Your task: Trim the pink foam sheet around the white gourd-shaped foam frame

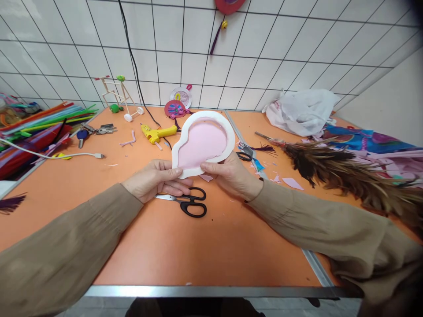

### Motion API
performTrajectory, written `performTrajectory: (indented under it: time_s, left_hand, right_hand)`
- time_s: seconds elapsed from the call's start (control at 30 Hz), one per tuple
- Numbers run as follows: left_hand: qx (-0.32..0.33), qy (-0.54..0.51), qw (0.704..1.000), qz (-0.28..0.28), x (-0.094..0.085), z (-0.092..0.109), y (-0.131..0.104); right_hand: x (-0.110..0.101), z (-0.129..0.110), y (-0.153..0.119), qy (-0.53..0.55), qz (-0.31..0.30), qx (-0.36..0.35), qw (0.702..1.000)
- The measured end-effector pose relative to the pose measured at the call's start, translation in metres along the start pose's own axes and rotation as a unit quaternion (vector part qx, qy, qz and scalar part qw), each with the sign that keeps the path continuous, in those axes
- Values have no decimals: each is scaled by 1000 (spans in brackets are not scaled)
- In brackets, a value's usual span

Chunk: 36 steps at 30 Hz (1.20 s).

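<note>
Above the orange table I hold up a rounded, pear-like frame [230, 132] with a thick white rim and a pale pink sheet [205, 145] across its inside. My left hand [155, 179] grips its lower left edge, thumb in front and fingers behind. At the lower right edge my right hand [233, 174] pinches the rim, its fingers mostly hidden behind the frame. Just below, black-handled scissors [193, 203] lie on the table, their blades partly covered by my left hand. A second pair of black-handled scissors [244, 156] lies beyond my right hand.
A yellow glue gun [158, 133] lies behind the frame, near keys [95, 130] and a white cable [76, 154]. Colourful pipe cleaners [49, 119] pile up left. A feather duster [317, 163], white plastic bag [300, 110] and pink scraps [292, 183] occupy the right. A small stick model [115, 97] stands behind.
</note>
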<state>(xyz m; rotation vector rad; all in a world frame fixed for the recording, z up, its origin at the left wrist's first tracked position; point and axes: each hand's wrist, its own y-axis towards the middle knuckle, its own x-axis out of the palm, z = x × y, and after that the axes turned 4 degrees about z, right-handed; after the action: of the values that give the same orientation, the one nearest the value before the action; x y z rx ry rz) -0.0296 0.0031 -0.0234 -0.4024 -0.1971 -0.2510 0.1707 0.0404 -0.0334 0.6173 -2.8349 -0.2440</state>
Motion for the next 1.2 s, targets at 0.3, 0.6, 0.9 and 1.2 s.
performTrajectory:
  time_s: [0.3,0.6,0.9,1.2]
  left_hand:
    - [22,-9,1000,21,7,0,-2]
    - [59,6,997,48,12,-8,-1]
    - [49,25,998,-2,5,-9,0]
    - [45,39,998,-7,5,-12,1]
  right_hand:
    - [-4,1,-2,55,1,99,994]
    - [-8,9,-2,-15,27,92,995]
    - [-8,5,-3,-59,15,69,996]
    - [-1,-2,-6,-93,-12,18,995]
